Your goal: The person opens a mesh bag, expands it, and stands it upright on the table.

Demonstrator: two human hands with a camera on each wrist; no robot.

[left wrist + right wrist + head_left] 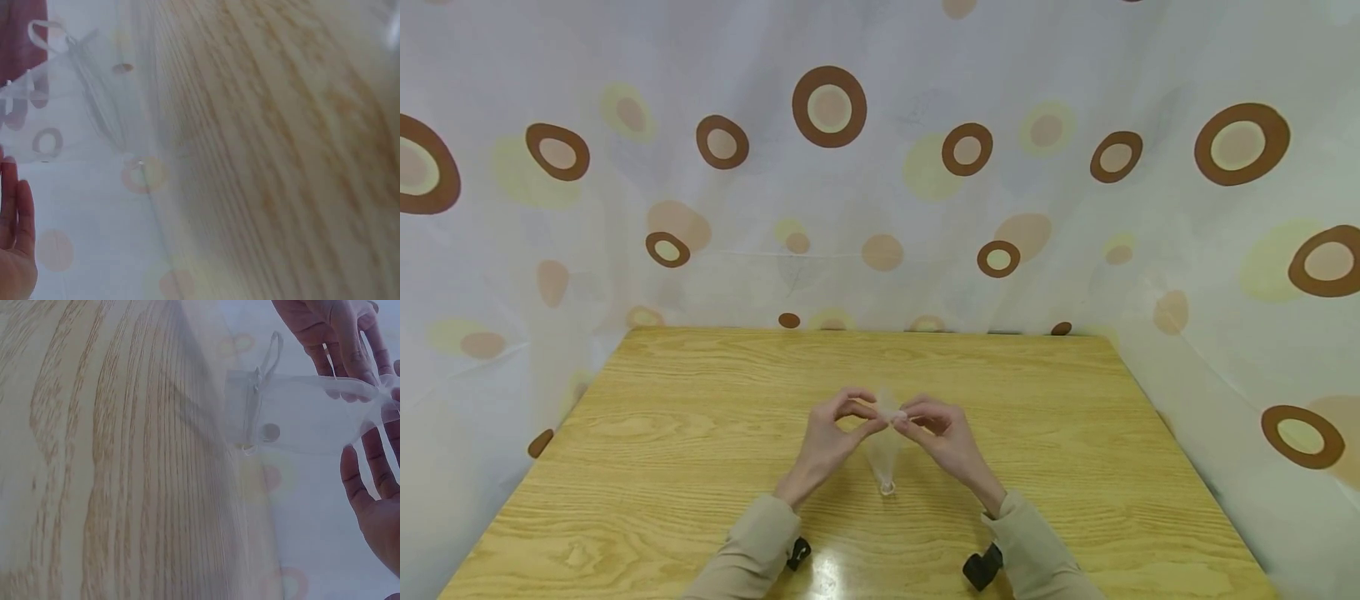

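**Sheer bag (pixel 882 454) pinched between left hand (pixel 837 437) and right hand (pixel 946 437), cord end toward bottom of frame**

Bag: thin, whitish, see-through; lower centre of the head view, between the hands. Long axis close to vertical in that frame. Cord end, with cord loop (pixel 887 488), points at the bottom edge; a fainter part sticks up above the fingers, toward the top.

Right wrist view: same bag lies sideways, long axis left to right. Cord end at the left, loop standing up from its upper corner; other end bunched at the right edge, between the hands. Left wrist view: bag in the upper left, cord running down and right from the loop; only part in view.

Fingers: left thumb and forefinger closed on the bunched part. Right thumb and forefinger pinching the same spot, fingertips of both hands almost meeting. Other fingers bent loosely. Can't tell if the cord end touches the surface (pixel 700 450).

Surface: wood grain, fills lower half of the head view. Patterned sheet (pixel 880 192), pale with brown-ringed circles, behind and at both sides; one brown spot shows through the bag in the right wrist view. Left sleeve (pixel 760 529) and right sleeve (pixel 1033 542), beige, enter at bottom edge.
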